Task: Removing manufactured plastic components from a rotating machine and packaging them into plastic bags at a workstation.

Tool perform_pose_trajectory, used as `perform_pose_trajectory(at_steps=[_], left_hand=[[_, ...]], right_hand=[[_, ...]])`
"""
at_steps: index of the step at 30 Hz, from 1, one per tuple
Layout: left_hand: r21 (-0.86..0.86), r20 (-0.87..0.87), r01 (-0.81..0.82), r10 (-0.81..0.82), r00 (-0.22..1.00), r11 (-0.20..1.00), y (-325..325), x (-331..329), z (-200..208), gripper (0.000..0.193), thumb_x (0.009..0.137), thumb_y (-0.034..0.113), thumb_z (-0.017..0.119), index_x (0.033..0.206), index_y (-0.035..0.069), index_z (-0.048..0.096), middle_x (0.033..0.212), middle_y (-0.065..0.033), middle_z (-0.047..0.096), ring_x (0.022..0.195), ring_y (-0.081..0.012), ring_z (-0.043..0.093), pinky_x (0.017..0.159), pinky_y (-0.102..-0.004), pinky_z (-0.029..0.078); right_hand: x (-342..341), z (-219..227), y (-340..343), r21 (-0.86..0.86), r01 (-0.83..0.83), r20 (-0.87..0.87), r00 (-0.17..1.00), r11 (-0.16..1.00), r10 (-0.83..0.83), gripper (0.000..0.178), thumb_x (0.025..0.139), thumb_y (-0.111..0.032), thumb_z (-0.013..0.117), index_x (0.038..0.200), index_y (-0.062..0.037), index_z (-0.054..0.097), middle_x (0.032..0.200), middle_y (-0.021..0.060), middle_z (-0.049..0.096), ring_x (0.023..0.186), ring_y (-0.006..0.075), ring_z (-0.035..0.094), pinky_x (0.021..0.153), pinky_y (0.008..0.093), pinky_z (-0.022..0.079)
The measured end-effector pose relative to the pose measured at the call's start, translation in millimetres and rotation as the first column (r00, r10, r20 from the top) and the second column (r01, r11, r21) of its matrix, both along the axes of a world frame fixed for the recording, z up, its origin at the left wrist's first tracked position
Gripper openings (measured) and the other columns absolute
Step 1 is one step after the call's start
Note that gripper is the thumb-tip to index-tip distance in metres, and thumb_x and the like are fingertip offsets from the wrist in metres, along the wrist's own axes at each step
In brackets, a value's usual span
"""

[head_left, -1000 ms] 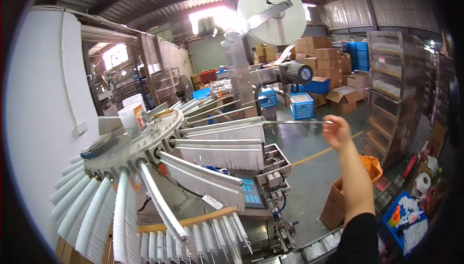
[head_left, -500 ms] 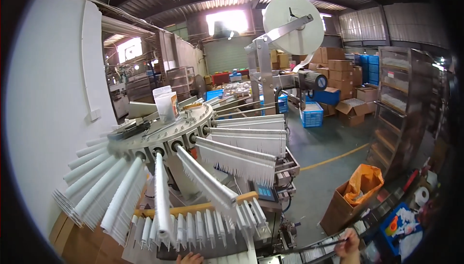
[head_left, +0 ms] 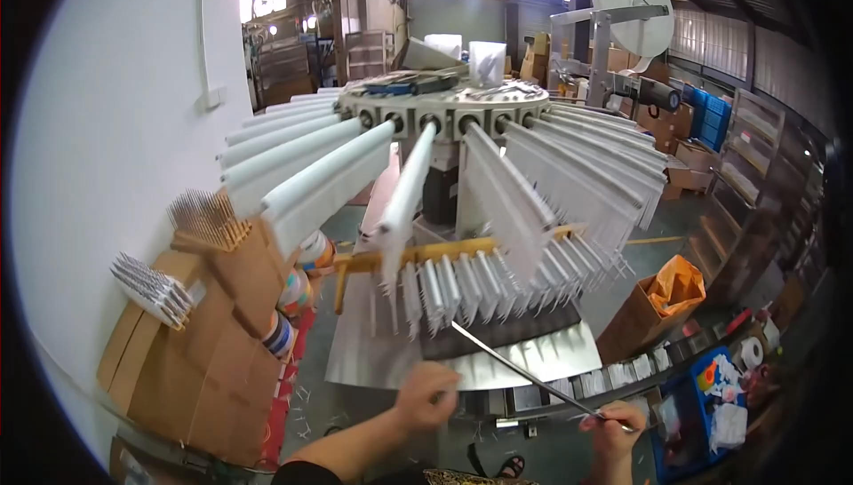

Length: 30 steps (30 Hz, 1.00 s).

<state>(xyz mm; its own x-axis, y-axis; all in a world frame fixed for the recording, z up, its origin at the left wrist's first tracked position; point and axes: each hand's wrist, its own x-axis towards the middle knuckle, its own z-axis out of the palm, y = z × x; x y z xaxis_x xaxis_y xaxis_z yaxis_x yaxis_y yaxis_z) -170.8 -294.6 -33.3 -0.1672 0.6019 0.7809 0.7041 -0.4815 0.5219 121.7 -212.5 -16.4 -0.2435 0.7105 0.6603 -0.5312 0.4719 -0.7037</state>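
My right hand (head_left: 615,429) grips one end of a long thin metal rod (head_left: 520,369). The rod slants up and left, its far tip near a row of small white fringed strips (head_left: 480,285) hanging from a yellow bar (head_left: 355,262). My left hand (head_left: 428,398) is closed with curled fingers, just off the front edge of a shiny metal plate (head_left: 533,356); whatever it may hold is hidden. Beyond, long white fringed rolls (head_left: 330,170) stick out like spokes from a round metal turntable (head_left: 449,99).
Left stand brown cardboard boxes (head_left: 195,374), carrying bundles of thin spiky rods (head_left: 155,290). At the right are a carton with an orange bag (head_left: 677,285), a blue tray of small items (head_left: 693,423) and a tall rack (head_left: 737,174). A large white reel (head_left: 633,7) rises behind the machine.
The view has swung left and down toward the plate. My left hand has come up from the lower edge and is now closed. The rod in my right hand now points toward the hanging strips.
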Motion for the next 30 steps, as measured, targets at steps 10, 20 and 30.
perform_pose_trajectory(at_steps=[10,20,30], left_hand=[[0.044,0.943,-0.039,-0.028,0.331,0.998,55,-114,16,0.040,0.088,0.030,0.042,0.119,0.007,0.037,0.114,-0.0045,0.045,0.100,-0.0161,0.042,0.088,-0.0314,0.032],[-0.105,0.779,0.043,0.055,0.624,0.994,35,-95,25,0.020,0.085,0.019,0.044,0.098,0.007,0.052,0.101,-0.0046,0.052,0.096,-0.0174,0.047,0.082,-0.0294,0.035],[0.048,0.714,0.162,-0.147,0.685,0.986,26,-79,12,0.030,0.083,0.015,0.040,0.109,0.001,0.048,0.109,-0.0099,0.050,0.106,-0.0208,0.044,0.091,-0.0292,0.032]], right_hand=[[-126,87,-89,0.648,0.100,0.418,0.781,0.755,-0.463,0.019,0.066,-0.001,0.066,0.084,-0.0025,0.059,0.075,0.0099,0.062,0.063,0.0227,0.060,0.055,0.0270,0.048],[-175,91,-105,0.795,0.131,0.347,0.702,0.592,-0.622,0.022,0.067,-0.004,0.067,0.086,-0.0029,0.056,0.076,0.0094,0.060,0.062,0.0232,0.059,0.052,0.0285,0.047],[-90,74,-140,0.677,0.318,0.326,0.678,0.663,-0.659,0.011,0.071,-0.003,0.059,0.082,0.0005,0.058,0.069,0.0116,0.062,0.059,0.0211,0.061,0.053,0.0269,0.048]])
